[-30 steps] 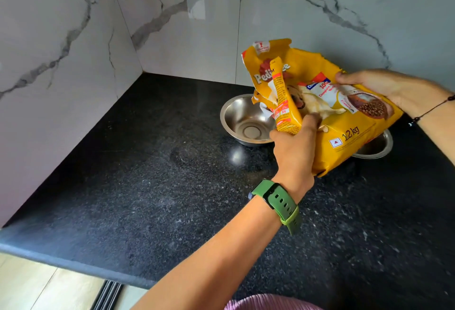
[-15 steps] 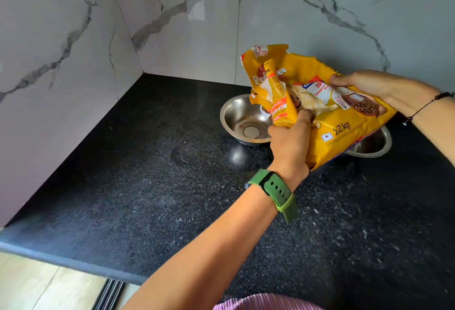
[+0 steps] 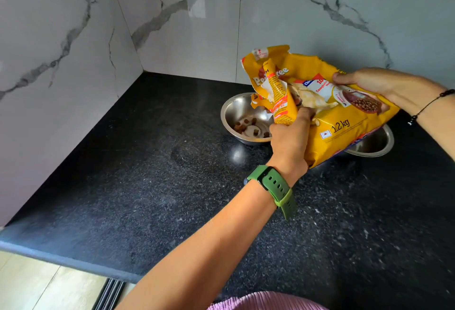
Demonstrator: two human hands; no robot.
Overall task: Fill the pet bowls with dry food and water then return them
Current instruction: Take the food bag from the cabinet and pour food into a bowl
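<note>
kibble (image 3: 248,126) is already seen in the steel bowl (image 3: 236,115), a few brown pieces on its floor, so the pour is judged to be barely begun. the yellow dog food bag (image 3: 344,122) is held tilted, its long axis running from the raised bottom end at the right down to the torn mouth at the left. the left hand (image 3: 290,142) is closed round the bag's lower front edge near the mouth, thumb pressed into the crumpled film; the right hand (image 3: 366,84) is clamped over the upper rear edge, fingers curled onto the printed face. from the left grip the bowl lies just beyond and to the left, the mouth hanging directly over its near right rim. a second steel bowl (image 3: 376,143) is mostly hidden beneath the bag, below the right grip, and its contents cannot be seen. both bowls are set on the black granite counter (image 3: 147,186). the next move is judged to turn on the mouth being kept over the first bowl while the right end is lifted; spill over the near rim is the risk.
</note>
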